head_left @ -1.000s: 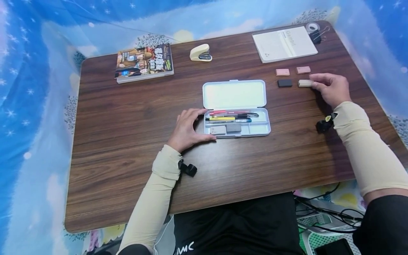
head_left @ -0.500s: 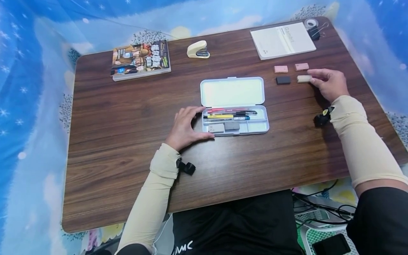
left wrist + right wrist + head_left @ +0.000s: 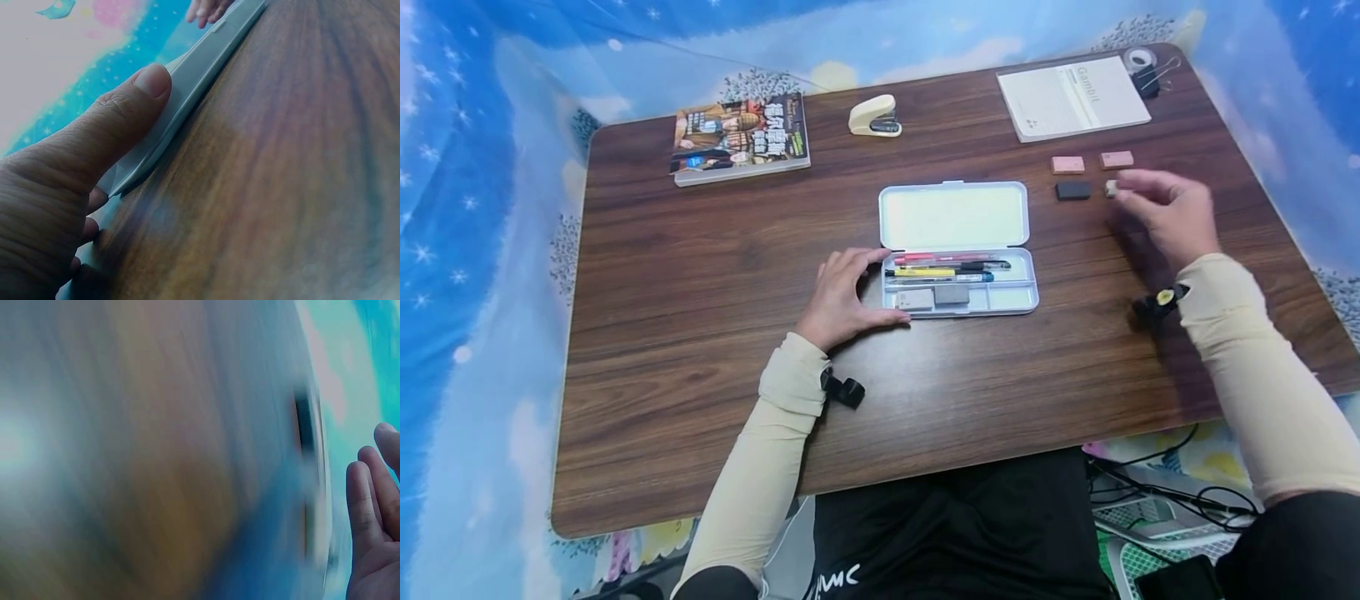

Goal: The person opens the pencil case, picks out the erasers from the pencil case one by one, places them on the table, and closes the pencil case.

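Note:
My left hand (image 3: pixel 844 298) grips the left end of an open white pencil case (image 3: pixel 1011 298), thumb along its front side and fingers at the back corner. Inside the case lie several pens (image 3: pixel 943 273), with a white eraser (image 3: pixel 914 299) and a grey eraser (image 3: pixel 952 295) in the front compartments. Blurred by motion, my right hand (image 3: pixel 1176 215) hovers just over a white eraser (image 3: pixel 1110 189) on the table, hiding most of it. In the right wrist view the fingers (image 3: pixel 360 500) look extended and hold nothing. A black eraser (image 3: pixel 1072 191) and two pink erasers (image 3: pixel 1067 165) lie beside the white one.
Along the back of the table (image 3: pixel 700 275) are a thick book (image 3: pixel 741 137), a cream stapler (image 3: pixel 876 117) and a white notebook (image 3: pixel 1071 96). A tape roll (image 3: pixel 1140 58) and a black binder clip (image 3: pixel 1146 82) sit at the far right corner.
My right hand has let go of the white eraser and shifted slightly left over it, the eraser staying on the table. The left hand keeps its place on the pencil case.

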Demonstrator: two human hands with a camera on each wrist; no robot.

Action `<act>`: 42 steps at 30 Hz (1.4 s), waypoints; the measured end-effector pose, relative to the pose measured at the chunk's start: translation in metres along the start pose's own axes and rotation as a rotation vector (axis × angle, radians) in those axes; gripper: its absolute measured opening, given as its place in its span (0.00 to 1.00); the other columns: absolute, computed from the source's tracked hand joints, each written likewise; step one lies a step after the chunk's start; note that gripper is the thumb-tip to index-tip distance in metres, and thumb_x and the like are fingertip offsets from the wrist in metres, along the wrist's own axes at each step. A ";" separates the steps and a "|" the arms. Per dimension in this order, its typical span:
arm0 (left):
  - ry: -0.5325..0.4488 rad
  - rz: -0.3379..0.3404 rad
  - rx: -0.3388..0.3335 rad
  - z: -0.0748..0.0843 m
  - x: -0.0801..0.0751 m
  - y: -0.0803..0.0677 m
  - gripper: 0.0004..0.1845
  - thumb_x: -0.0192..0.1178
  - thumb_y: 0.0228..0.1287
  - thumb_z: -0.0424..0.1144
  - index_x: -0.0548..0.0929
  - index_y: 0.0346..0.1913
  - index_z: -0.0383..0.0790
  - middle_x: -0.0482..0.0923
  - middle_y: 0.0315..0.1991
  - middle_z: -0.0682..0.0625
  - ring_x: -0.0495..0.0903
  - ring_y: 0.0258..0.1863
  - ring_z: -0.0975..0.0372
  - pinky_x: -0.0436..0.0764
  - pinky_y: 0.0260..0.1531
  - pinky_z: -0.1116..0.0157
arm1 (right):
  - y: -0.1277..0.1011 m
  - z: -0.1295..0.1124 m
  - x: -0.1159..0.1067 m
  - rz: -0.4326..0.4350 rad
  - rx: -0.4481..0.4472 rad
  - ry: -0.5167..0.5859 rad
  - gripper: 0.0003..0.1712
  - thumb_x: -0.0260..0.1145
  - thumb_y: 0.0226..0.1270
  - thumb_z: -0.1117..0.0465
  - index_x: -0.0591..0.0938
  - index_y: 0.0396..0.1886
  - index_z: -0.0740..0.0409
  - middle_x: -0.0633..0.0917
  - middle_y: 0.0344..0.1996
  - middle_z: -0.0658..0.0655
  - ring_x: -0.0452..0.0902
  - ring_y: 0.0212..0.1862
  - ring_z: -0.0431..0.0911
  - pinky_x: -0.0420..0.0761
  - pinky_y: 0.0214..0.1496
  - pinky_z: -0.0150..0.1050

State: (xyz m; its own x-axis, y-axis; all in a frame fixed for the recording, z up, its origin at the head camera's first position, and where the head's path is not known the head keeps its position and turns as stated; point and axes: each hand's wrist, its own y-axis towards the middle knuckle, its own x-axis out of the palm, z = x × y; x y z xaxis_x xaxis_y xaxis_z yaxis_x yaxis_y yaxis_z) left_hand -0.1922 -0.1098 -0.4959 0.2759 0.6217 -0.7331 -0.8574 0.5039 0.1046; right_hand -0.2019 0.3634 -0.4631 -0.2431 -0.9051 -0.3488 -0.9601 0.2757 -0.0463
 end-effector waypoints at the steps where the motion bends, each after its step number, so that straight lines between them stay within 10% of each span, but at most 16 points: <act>1: 0.002 0.000 -0.001 0.000 0.000 0.000 0.55 0.87 0.43 0.58 0.75 0.74 0.42 0.77 0.67 0.43 0.71 0.61 0.50 0.66 0.61 0.49 | -0.009 -0.003 0.011 -0.023 -0.016 0.029 0.18 0.75 0.70 0.64 0.89 0.59 0.58 0.91 0.43 0.40 0.82 0.48 0.33 0.75 0.50 0.23; 6: 0.008 0.000 -0.003 0.001 0.001 0.000 0.55 0.87 0.43 0.58 0.75 0.74 0.43 0.77 0.67 0.44 0.71 0.61 0.50 0.66 0.61 0.49 | -0.058 -0.015 0.068 -0.219 -0.078 0.086 0.16 0.75 0.70 0.65 0.89 0.55 0.62 0.92 0.45 0.50 0.83 0.42 0.37 0.79 0.43 0.28; 11: 0.010 0.000 -0.004 0.002 0.001 0.000 0.55 0.87 0.43 0.57 0.75 0.74 0.42 0.77 0.67 0.43 0.71 0.61 0.50 0.66 0.61 0.49 | -0.090 -0.026 0.110 -0.392 -0.296 -0.134 0.14 0.75 0.70 0.66 0.91 0.54 0.58 0.91 0.46 0.57 0.83 0.37 0.39 0.80 0.39 0.27; 18: 0.011 -0.002 -0.009 0.001 0.001 0.002 0.54 0.87 0.43 0.58 0.75 0.75 0.43 0.76 0.67 0.44 0.71 0.62 0.50 0.66 0.63 0.49 | -0.095 -0.032 0.134 -0.425 -0.575 -0.393 0.16 0.80 0.64 0.65 0.92 0.52 0.52 0.91 0.40 0.53 0.86 0.42 0.45 0.83 0.48 0.44; 33: 0.012 -0.011 -0.011 0.001 -0.001 0.002 0.54 0.87 0.43 0.58 0.75 0.74 0.42 0.76 0.67 0.44 0.71 0.62 0.49 0.66 0.62 0.49 | -0.094 -0.036 0.143 -0.459 -0.732 -0.462 0.16 0.81 0.61 0.66 0.93 0.49 0.52 0.92 0.45 0.51 0.85 0.46 0.47 0.80 0.46 0.47; 42: 0.014 -0.007 -0.017 0.001 -0.001 0.002 0.55 0.87 0.43 0.58 0.75 0.74 0.42 0.76 0.68 0.44 0.71 0.62 0.50 0.66 0.62 0.49 | -0.093 -0.035 0.140 -0.472 -0.618 -0.322 0.14 0.79 0.63 0.69 0.92 0.47 0.54 0.91 0.43 0.51 0.85 0.43 0.42 0.82 0.47 0.35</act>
State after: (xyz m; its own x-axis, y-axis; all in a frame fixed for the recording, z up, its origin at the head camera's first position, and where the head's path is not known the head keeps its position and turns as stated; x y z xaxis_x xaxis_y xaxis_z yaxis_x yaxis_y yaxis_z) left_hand -0.1940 -0.1089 -0.4946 0.2759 0.6095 -0.7432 -0.8628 0.4978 0.0879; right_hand -0.1515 0.1997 -0.4750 0.1639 -0.7187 -0.6757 -0.8769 -0.4199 0.2339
